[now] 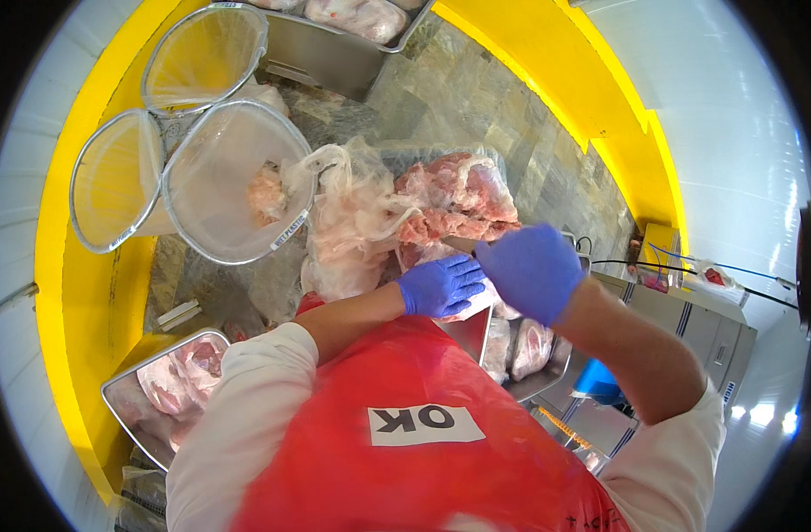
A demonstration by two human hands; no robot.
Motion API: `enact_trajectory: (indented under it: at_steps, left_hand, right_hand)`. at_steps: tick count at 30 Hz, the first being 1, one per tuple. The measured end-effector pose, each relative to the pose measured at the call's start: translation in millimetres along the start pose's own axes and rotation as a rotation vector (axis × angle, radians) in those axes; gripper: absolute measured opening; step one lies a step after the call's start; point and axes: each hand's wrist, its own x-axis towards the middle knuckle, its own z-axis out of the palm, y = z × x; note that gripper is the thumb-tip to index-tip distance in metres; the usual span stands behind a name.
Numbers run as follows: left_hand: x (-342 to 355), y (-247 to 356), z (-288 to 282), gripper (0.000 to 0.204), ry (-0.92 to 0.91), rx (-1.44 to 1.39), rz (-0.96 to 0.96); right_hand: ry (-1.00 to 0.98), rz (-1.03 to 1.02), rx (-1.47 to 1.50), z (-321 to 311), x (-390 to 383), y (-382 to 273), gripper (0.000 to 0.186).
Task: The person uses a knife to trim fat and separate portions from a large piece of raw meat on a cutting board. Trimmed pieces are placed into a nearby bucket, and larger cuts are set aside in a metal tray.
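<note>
Both my hands wear blue-purple gloves over a large piece of raw meat (459,188) in front of me. My left hand (441,287) lies with fingers stretched out on the near side of the meat. My right hand (531,273) is closed in a fist round a knife (461,242); its handle is hidden, and part of the blade shows against the meat, pointing left. Crumpled clear plastic film (348,213) bunches up against the meat's left side.
Three ring-framed clear bags stand at the left; the largest (219,195) holds some pinkish scraps (267,193). Metal trays of meat sit at the lower left (122,403), at the top (326,53) and right of my apron (547,377). Grey cabinets (689,332) stand at the right.
</note>
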Motion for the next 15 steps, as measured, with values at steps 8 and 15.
enact_trajectory:
  at_steps: [8,15]
  left_hand:
    - [1,5,-3,0.046,0.049,0.015,-0.033]
    - [7,9,-9,0.047,-0.007,0.073,0.016]
  right_hand:
    - [-0.194,-0.163,-0.089,-70,106,25,0.015]
    - [-0.512,-0.04,-0.032,-83,125,52,0.021]
